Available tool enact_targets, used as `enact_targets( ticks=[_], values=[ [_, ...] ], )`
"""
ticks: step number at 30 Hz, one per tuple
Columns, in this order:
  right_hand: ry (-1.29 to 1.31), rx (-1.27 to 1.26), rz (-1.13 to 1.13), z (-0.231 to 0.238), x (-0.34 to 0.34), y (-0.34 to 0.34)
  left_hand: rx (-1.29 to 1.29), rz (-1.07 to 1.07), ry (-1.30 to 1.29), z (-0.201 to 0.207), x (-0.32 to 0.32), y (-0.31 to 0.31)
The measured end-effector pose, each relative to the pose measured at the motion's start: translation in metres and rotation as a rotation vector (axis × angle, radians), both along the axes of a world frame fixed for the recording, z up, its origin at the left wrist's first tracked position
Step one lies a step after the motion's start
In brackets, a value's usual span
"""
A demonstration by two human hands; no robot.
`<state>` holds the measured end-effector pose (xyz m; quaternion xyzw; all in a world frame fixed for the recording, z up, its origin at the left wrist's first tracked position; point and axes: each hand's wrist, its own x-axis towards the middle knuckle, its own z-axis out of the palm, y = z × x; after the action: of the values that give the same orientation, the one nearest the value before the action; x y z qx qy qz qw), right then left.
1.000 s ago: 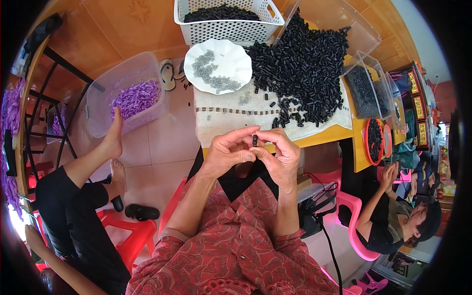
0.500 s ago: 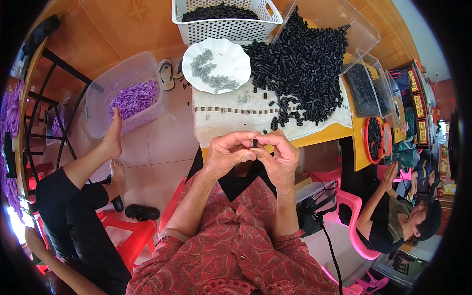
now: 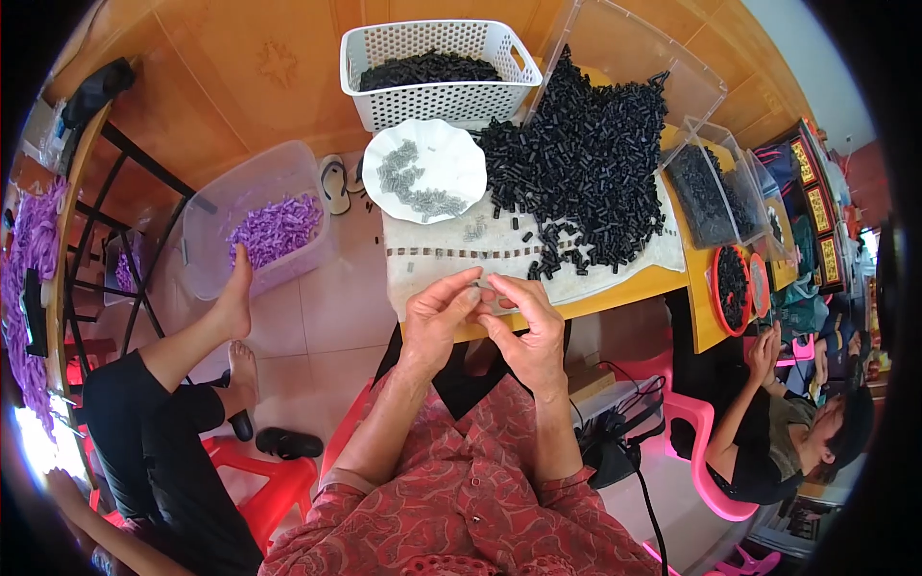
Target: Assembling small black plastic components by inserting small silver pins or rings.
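Note:
My left hand and my right hand meet over my lap, just off the table's front edge. Thumb and index of the left hand are pinched together, with a tiny greyish bit at their tips that I cannot make out. The right index finger reaches to those tips while its other fingers curl; whatever they hold is hidden. Beyond the hands, a heap of short black plastic pieces covers the white cloth. A white scalloped plate with small clear pieces stands left of the heap.
A white perforated basket of black pieces stands behind the plate. On the right are a clear box and a red-rimmed tray. A bin of purple strips sits on the floor at left. People sit on both sides.
The black piece seen between my fingertips is no longer visible there. My right thumb has come away from the left fingertips. The view has shifted slightly, so the table items appear lower.

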<state>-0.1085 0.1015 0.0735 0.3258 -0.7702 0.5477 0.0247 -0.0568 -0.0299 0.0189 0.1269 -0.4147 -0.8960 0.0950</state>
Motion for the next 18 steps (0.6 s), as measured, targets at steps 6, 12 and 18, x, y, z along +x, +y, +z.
enact_targets(
  ticks=[6, 12, 18],
  values=[
    [-0.075, -0.006, -0.097, -0.014, 0.0, 0.01, 0.129, 0.126, -0.164, 0.018, -0.031, -0.019],
    [-0.063, 0.001, -0.136, -0.023, 0.0, 0.019, 0.003, 0.125, 0.055, 0.072, -0.157, -0.077],
    [-0.104, 0.021, -0.163, -0.015, 0.005, 0.018, -0.115, 0.155, 0.111, 0.112, -0.194, -0.129]
  ],
)
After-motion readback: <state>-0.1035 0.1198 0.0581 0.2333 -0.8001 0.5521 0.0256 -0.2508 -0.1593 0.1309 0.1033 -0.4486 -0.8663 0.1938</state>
